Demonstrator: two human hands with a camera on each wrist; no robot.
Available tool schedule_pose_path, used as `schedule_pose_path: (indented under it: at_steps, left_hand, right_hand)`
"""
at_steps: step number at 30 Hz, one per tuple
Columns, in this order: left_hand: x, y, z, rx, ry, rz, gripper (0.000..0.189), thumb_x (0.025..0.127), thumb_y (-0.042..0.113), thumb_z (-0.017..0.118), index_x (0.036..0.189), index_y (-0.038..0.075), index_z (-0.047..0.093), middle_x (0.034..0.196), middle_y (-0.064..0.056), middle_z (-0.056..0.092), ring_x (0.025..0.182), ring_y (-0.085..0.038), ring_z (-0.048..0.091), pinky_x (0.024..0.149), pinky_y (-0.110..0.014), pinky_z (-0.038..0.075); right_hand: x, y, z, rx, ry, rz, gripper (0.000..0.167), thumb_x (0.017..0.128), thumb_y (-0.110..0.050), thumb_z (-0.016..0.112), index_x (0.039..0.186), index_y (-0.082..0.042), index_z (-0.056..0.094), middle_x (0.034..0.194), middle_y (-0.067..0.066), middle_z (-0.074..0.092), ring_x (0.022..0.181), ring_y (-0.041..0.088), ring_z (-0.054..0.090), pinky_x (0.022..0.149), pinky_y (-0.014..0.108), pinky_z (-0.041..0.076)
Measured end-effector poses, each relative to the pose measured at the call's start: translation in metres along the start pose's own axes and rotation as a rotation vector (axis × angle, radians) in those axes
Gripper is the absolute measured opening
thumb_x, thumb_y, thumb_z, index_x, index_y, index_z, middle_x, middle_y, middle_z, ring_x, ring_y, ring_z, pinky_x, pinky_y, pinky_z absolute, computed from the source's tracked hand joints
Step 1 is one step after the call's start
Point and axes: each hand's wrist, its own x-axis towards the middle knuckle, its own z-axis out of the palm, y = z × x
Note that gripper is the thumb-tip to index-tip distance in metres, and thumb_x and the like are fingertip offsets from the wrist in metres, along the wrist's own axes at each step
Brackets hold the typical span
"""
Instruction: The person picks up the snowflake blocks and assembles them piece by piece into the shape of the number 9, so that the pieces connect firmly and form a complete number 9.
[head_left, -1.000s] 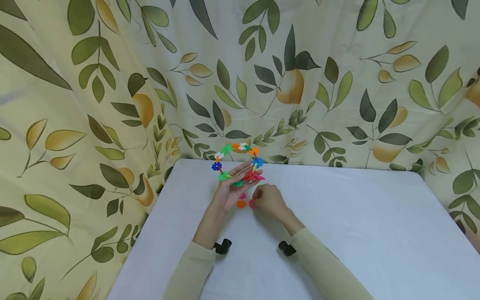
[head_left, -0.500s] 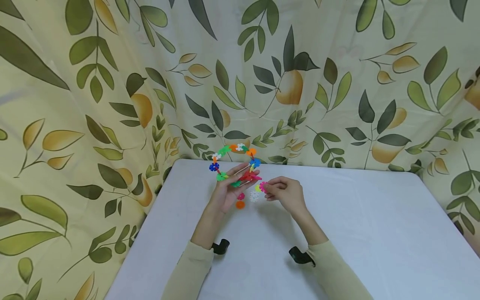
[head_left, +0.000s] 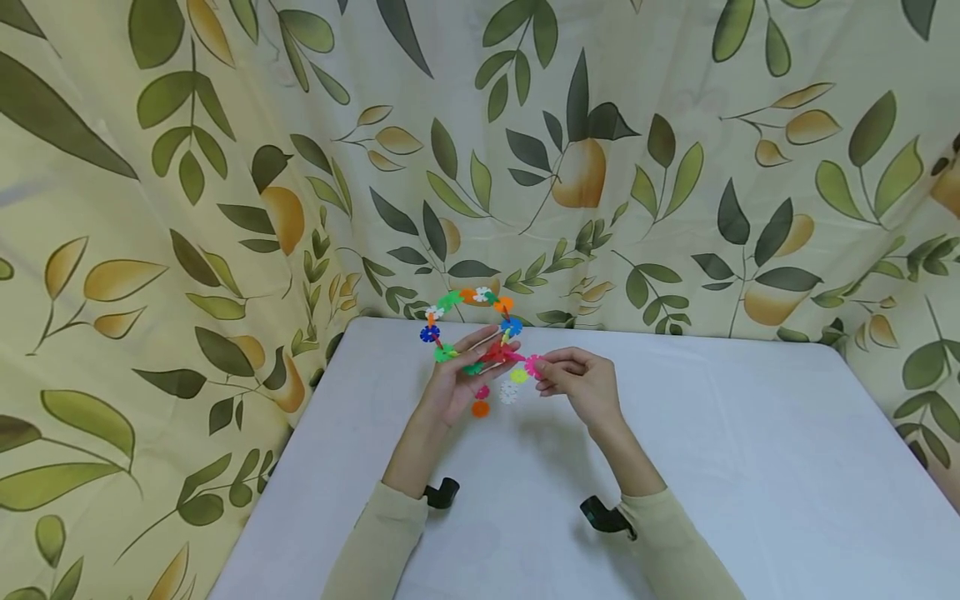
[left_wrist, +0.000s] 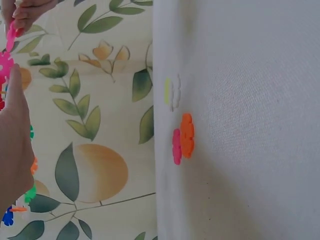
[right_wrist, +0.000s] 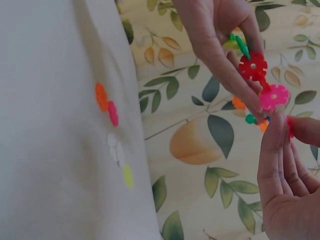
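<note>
My left hand [head_left: 448,392] holds a looped chain of interlocking snowflake discs [head_left: 452,301] in many colours, raised over the back of the table. In the right wrist view a red disc [right_wrist: 253,66] and a pink disc [right_wrist: 275,97] of the chain show at its fingers. My right hand [head_left: 588,392] pinches another pink disc [head_left: 533,366] between thumb and fingers, against the chain's pink end. From these views I cannot tell whether the two pink discs are slotted together. Fingers hide part of the chain.
On the white table [head_left: 712,450] lie loose discs: orange [head_left: 481,409], pink [head_left: 483,392], white [head_left: 508,392] and yellow [head_left: 519,377], just under the hands. A leaf-patterned curtain [head_left: 637,167] hangs behind the table. Black wrist cameras [head_left: 604,515] sit at both cuffs.
My right hand has picked a pink disc up from the table and moved it up and right, to the chain's pink end. The left hand has stayed nearly still with the chain.
</note>
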Motion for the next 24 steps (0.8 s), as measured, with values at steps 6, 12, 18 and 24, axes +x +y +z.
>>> schedule_pose_path:
  at_steps: [6,12,18,24]
  left_hand:
    - [-0.0004,-0.0012,0.0031,-0.012,-0.014,-0.001,0.041,0.108,0.002,0.048,0.148,-0.006,0.05,0.145,-0.022,0.059,0.13,-0.045,0.06,0.105,-0.053,0.051]
    - [-0.001,-0.0027,0.0037,-0.003,-0.015,0.0,0.041,0.108,0.003,0.049,0.148,-0.007,0.049,0.143,-0.023,0.059,0.128,-0.043,0.063,0.104,-0.052,0.052]
    - [-0.002,-0.0028,0.0025,0.0,-0.01,0.0,0.041,0.108,0.003,0.047,0.149,-0.006,0.049,0.146,-0.025,0.057,0.128,-0.043,0.062,0.104,-0.052,0.052]
    - [-0.0007,-0.0032,0.0018,0.01,-0.01,-0.007,0.043,0.108,0.003,0.049,0.149,-0.006,0.048,0.148,-0.023,0.056,0.13,-0.042,0.061,0.105,-0.051,0.051]
  right_hand:
    - [-0.0012,-0.0007,-0.0015,0.018,0.011,-0.014,0.036,0.094,-0.019,0.08,0.111,0.011,0.068,0.084,0.012,0.076,0.069,0.019,0.076,0.071,0.037,0.064]
    - [-0.0018,-0.0009,-0.002,0.026,0.011,-0.006,0.035,0.094,-0.018,0.08,0.11,0.011,0.069,0.085,0.012,0.077,0.069,0.02,0.076,0.072,0.039,0.064]
    - [-0.0018,-0.0013,-0.0007,0.031,0.01,-0.004,0.035,0.093,-0.017,0.08,0.11,0.01,0.069,0.085,0.011,0.077,0.069,0.021,0.076,0.072,0.038,0.064]
    - [-0.0017,-0.0012,-0.0016,0.019,0.023,-0.008,0.034,0.093,-0.019,0.081,0.11,0.009,0.069,0.085,0.012,0.077,0.069,0.021,0.076,0.073,0.04,0.064]
